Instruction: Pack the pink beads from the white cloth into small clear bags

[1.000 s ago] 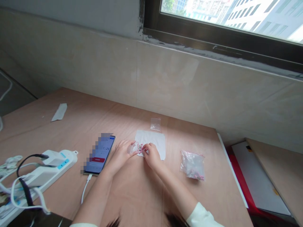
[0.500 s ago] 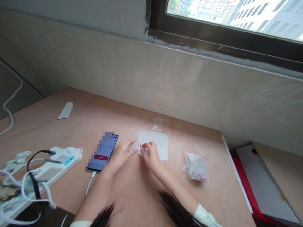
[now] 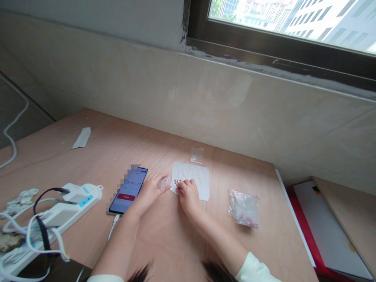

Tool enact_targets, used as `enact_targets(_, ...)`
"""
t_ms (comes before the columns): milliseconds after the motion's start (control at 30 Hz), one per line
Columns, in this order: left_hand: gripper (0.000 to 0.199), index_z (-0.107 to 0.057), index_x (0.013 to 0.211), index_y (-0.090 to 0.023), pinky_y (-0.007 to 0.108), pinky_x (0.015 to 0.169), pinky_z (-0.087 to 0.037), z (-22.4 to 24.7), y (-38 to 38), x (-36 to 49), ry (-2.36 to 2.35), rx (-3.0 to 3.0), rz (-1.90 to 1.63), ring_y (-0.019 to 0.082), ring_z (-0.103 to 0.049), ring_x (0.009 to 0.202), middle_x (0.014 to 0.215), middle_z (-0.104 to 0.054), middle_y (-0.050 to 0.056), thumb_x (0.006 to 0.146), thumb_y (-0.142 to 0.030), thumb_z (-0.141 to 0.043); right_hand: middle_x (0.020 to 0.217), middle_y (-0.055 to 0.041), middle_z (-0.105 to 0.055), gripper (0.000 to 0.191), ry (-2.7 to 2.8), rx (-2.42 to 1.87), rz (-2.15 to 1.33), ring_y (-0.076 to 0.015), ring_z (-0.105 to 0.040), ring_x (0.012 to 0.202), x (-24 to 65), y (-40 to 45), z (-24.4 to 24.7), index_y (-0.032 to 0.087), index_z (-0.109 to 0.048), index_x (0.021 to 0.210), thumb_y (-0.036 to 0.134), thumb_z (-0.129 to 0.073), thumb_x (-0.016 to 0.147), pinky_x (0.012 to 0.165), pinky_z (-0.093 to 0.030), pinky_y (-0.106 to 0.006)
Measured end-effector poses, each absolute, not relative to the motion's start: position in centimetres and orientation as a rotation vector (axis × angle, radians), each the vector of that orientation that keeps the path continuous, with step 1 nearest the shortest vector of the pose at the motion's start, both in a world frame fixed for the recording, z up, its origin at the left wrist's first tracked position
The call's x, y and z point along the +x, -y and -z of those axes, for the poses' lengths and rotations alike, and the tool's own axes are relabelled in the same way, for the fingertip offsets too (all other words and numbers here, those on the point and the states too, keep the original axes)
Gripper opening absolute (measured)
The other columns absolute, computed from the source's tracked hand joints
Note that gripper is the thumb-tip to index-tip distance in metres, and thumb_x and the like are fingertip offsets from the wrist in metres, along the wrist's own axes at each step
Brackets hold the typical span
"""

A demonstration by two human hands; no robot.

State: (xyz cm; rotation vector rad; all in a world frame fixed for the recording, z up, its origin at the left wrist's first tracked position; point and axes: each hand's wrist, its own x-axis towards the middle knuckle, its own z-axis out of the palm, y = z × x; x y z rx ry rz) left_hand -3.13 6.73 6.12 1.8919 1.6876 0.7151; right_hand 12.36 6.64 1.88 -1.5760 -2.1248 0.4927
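Observation:
My left hand point(image 3: 153, 188) is closed on a small clear container point(image 3: 166, 182) at the left edge of a white sheet point(image 3: 201, 178). Over the sheet's lower left part, my right hand point(image 3: 188, 192) has its fingertips pressed together; what they hold, if anything, is too small to name. Several tiny reddish pieces point(image 3: 176, 181) lie on the sheet between my hands. Beyond the sheet is a small clear bag point(image 3: 197, 155). A larger clear bag point(image 3: 243, 208) with pink bits in it lies to the right.
A phone point(image 3: 128, 190) showing a timer lies left of my left hand, with a white cable plugged in. A power strip point(image 3: 67, 217) with tangled cables fills the lower left. A paper strip point(image 3: 81, 138) lies at the back left. The wall borders the table's far edge.
My right hand has moved slightly right, away from the container, and lower onto the sheet. More of the reddish pieces show. My left hand stays on the container.

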Motion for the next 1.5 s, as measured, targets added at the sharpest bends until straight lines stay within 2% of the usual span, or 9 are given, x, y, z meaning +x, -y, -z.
enact_targets(267, 0.032, -0.055, 0.094, -0.021, 0.034, 0.083, -0.039, -5.4, -7.2, -3.0, -1.648, 1.896, -0.697, 0.020, -0.052, 0.094, 0.096, -0.061, 0.003, 0.068, -0.039, -0.055, 0.077, -0.0069, -0.053, 0.016, 2.132, -1.634, -0.450, -0.0194, -0.039, 0.073, 13.1, -6.7, -2.1, 0.020, -0.057, 0.072, 0.008, -0.046, 0.073, 0.061, -0.029, -0.029)
enact_targets(667, 0.029, -0.057, 0.092, -0.020, 0.036, 0.081, -0.038, -5.5, -6.5, -1.7, -1.660, 1.896, -0.656, 0.022, -0.052, 0.094, 0.096, -0.062, 0.005, 0.069, -0.038, -0.053, 0.074, -0.0035, -0.052, 0.012, 1.740, -1.459, -0.829, -0.0170, -0.045, 0.079, 12.4, -6.7, -5.5, 0.022, -0.062, 0.075, 0.025, -0.051, 0.074, 0.070, -0.035, -0.029)
enact_targets(833, 0.031, -0.057, 0.092, -0.022, 0.035, 0.082, -0.038, -5.2, -6.7, -2.2, -1.655, 1.909, -0.657, 0.021, -0.052, 0.093, 0.097, -0.062, 0.004, 0.067, -0.040, -0.055, 0.076, -0.0049, -0.052, 0.009, 1.664, -1.611, -0.736, -0.0182, -0.044, 0.078, 12.6, -7.7, -3.8, 0.018, -0.058, 0.076, 0.021, -0.050, 0.072, 0.070, -0.035, -0.030)
enact_targets(1033, 0.030, -0.057, 0.091, -0.021, 0.034, 0.081, -0.039, -5.0, -7.4, -2.7, -1.661, 1.930, -0.696, 0.021, -0.053, 0.092, 0.095, -0.062, 0.004, 0.067, -0.038, -0.055, 0.076, -0.0091, -0.052, 0.005, 1.929, -1.756, -0.598, -0.0219, -0.044, 0.078, 11.7, -8.9, -2.6, 0.018, -0.057, 0.070, 0.019, -0.052, 0.070, 0.066, -0.034, -0.031)
enact_targets(1200, 0.031, -0.056, 0.092, -0.021, 0.034, 0.080, -0.039, -5.3, -7.7, -2.8, -1.637, 1.948, -0.697, 0.021, -0.053, 0.091, 0.094, -0.062, 0.004, 0.068, -0.040, -0.055, 0.077, -0.0098, -0.055, 0.006, 2.047, -1.798, -0.616, -0.0229, -0.046, 0.079, 11.3, -9.5, -3.0, 0.017, -0.058, 0.067, 0.014, -0.053, 0.069, 0.066, -0.034, -0.031)
enact_targets(1367, 0.031, -0.056, 0.092, -0.021, 0.033, 0.081, -0.038, -4.7, -7.7, -2.8, -1.651, 1.950, -0.665, 0.021, -0.053, 0.092, 0.095, -0.062, 0.004, 0.067, -0.040, -0.056, 0.070, -0.0089, -0.056, 0.006, 2.023, -1.788, -0.738, -0.0217, -0.048, 0.074, 11.9, -9.8, -3.4, 0.016, -0.057, 0.061, 0.015, -0.055, 0.067, 0.063, -0.035, -0.029)
enact_targets(1500, 0.030, -0.057, 0.091, -0.021, 0.033, 0.080, -0.038, -5.0, -7.6, -2.5, -1.675, 1.937, -0.631, 0.021, -0.053, 0.091, 0.094, -0.063, 0.004, 0.067, -0.038, -0.056, 0.067, -0.0058, -0.054, 0.008, 1.824, -1.722, -0.767, -0.0171, -0.048, 0.069, 12.4, -9.7, -4.5, 0.016, -0.056, 0.061, 0.016, -0.051, 0.068, 0.063, -0.036, -0.027)
